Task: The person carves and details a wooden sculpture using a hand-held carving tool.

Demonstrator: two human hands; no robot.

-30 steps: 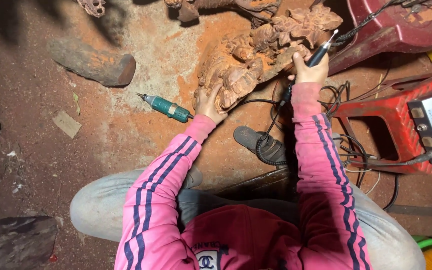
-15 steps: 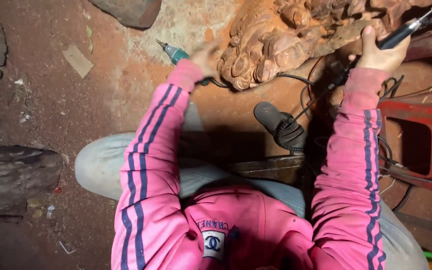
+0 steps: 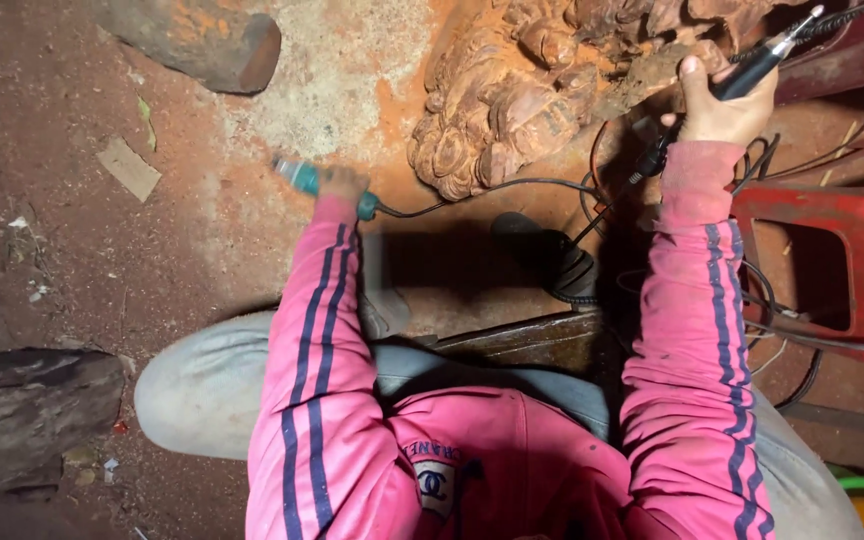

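Note:
A reddish wood carving (image 3: 512,110) with rounded leafy shapes lies on the dusty ground ahead of me. My left hand (image 3: 340,183) is closed on a teal corded hand tool (image 3: 304,178) lying on the ground left of the carving; its black cable runs right toward the carving. My right hand (image 3: 717,105) grips a black pen-shaped rotary tool (image 3: 762,58), tip pointing up and right, beside the carving's right side. Both arms wear pink sleeves with dark stripes.
A red plastic stool (image 3: 832,250) stands at the right with tangled black cables (image 3: 752,300) around it. A black shoe (image 3: 547,258) lies below the carving. Wood logs lie at top left (image 3: 192,40) and lower left (image 3: 22,410). A small scrap (image 3: 128,167) sits on the dirt.
My left hand has moved from the carving's edge leftward and taken hold of the teal tool. The view has shifted closer and down; my right hand keeps holding the black tool.

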